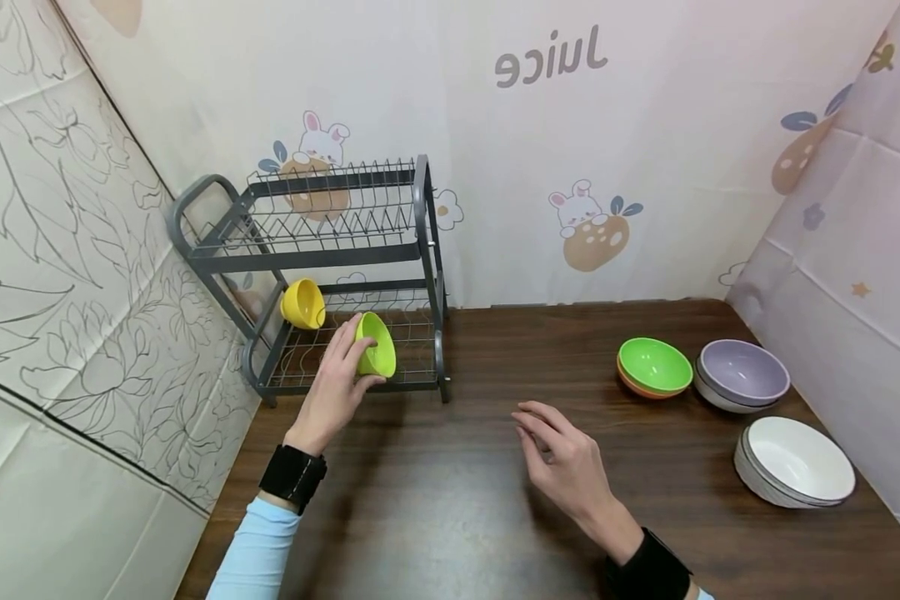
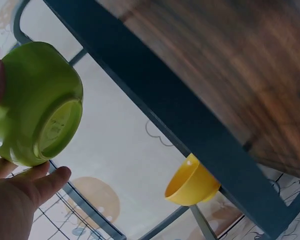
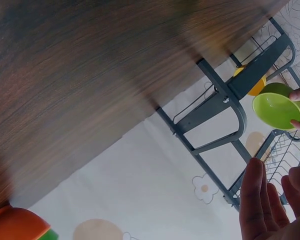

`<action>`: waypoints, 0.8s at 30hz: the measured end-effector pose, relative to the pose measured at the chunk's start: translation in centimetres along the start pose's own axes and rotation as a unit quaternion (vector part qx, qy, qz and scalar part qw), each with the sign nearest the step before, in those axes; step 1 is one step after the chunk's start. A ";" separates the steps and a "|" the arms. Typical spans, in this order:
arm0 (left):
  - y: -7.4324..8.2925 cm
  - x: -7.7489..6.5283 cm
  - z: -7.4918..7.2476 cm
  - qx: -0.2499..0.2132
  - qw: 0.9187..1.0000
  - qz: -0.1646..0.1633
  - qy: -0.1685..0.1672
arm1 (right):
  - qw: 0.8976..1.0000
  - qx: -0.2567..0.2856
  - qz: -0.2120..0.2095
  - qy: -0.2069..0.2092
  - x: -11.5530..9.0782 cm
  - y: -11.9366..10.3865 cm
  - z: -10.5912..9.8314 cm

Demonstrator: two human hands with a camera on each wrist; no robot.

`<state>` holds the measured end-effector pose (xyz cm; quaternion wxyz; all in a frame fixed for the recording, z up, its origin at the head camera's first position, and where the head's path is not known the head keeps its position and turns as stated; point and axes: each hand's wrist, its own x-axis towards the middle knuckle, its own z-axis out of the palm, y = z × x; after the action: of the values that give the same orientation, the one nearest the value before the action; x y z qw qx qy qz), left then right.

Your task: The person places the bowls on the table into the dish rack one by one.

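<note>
My left hand [image 1: 335, 373] grips a lime-green bowl [image 1: 377, 346], its mouth tipped sideways to the right. Thumb and fingers pinch its wall, and the left wrist view shows the bowl's foot ring. Hand and bowl are in front of the lower tier of a grey two-tier dish rack [image 1: 311, 258]. A yellow bowl [image 1: 303, 303] leans at the left of that lower tier. Over the table's middle, my right hand [image 1: 566, 462] hovers with loosely bent fingers and holds nothing.
On the table's right stand a green bowl [image 1: 655, 365] stacked on an orange one, a purple bowl [image 1: 744, 372] atop pale bowls, and a stack of white bowls [image 1: 798, 458]. Printed cloth walls border the brown wooden table [image 1: 450, 500] at the back and sides.
</note>
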<state>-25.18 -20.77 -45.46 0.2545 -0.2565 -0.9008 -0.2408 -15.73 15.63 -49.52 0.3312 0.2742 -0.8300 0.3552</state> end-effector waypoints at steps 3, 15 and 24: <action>-1.1 1.1 -0.1 0.002 1.000 -0.003 -0.008 | 1.000 -0.002 -0.002 0.005 -0.1 0.1 -0.1; -6.5 4.1 -1.3 0.033 0.998 -0.030 -0.053 | 1.000 -0.005 -0.004 0.009 -0.3 0.3 -0.3; -10.3 5.6 -1.4 0.065 0.993 -0.048 -0.089 | 1.000 -0.019 0.005 -0.007 -0.7 0.1 -0.4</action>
<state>-34.84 -27.43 -44.29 0.1775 -0.2166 -0.9449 -0.1694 -15.20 16.18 -49.87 0.3288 0.2664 -0.8401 0.3395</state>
